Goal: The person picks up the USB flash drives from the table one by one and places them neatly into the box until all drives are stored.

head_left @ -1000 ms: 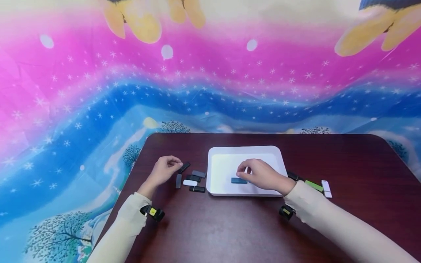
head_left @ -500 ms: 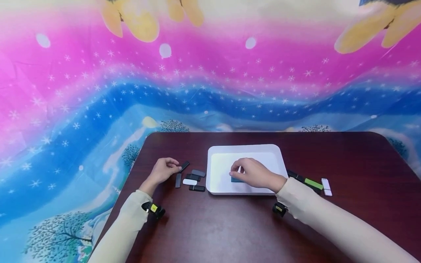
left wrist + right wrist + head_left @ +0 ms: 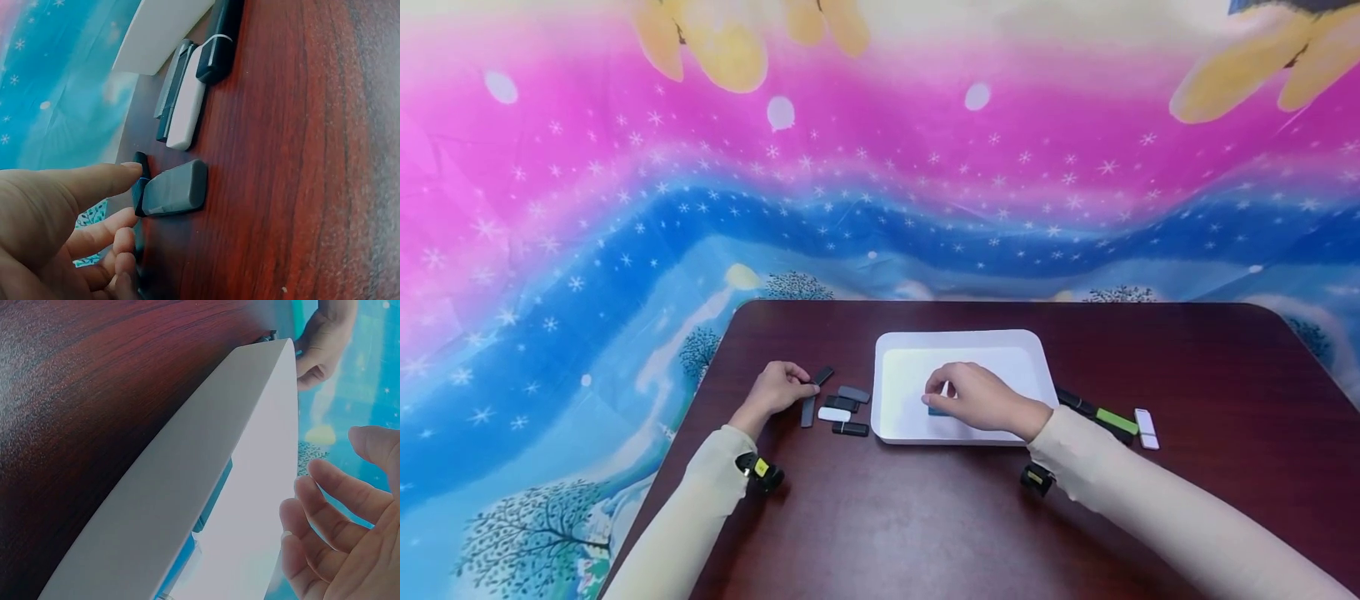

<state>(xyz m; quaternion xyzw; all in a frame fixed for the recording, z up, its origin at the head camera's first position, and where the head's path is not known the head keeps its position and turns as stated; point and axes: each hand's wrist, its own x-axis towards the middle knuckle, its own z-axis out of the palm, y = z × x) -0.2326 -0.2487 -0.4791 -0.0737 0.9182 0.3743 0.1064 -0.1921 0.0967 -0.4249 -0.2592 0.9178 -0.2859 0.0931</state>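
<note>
Both hands shifted a bit vs 1 s ago: L hand (image 3: 773, 388) has brought its fingertips from the slim black stick (image 3: 825, 375) across twd the near grey stick (image 3: 807, 412), & R hand (image 3: 988, 400) has gone a touch left over the white tray (image 3: 898, 375), now covering most of the teal stick (image 3: 936, 411). L thumb is straight, fingers loosely bent, gap btwn thumb & index; nothing seen lifted, can't tell if tips touch either stick. Those two lie on the dark red-brown table (image 3: 880, 517), left of tray, ends close together at the fingertips. R fingers softly curved, thumb well apart from index in R wrist view, no hold on anything; hand hangs above tray. Teal stick lies in tray w/ a bright blue piece (image 3: 181, 562) just beside it, both partly hidden by the tray wall in that view. Btwn L hand & tray, a small group: far grey stick (image 3: 853, 394), mid black stick (image 3: 842, 404), white stick (image 3: 834, 414), all side by side, plus banded black stick (image 3: 850, 429) nearest the person. Right of tray: dark sticks (image 3: 1075, 401) partly behind the R sleeve (image 3: 1142, 492), green stick (image 3: 1116, 421), & at the far end a white-and-silver stick (image 3: 1146, 428), upright-ish in view. Snowflake-print backdrop (image 3: 700, 225) behind table
</note>
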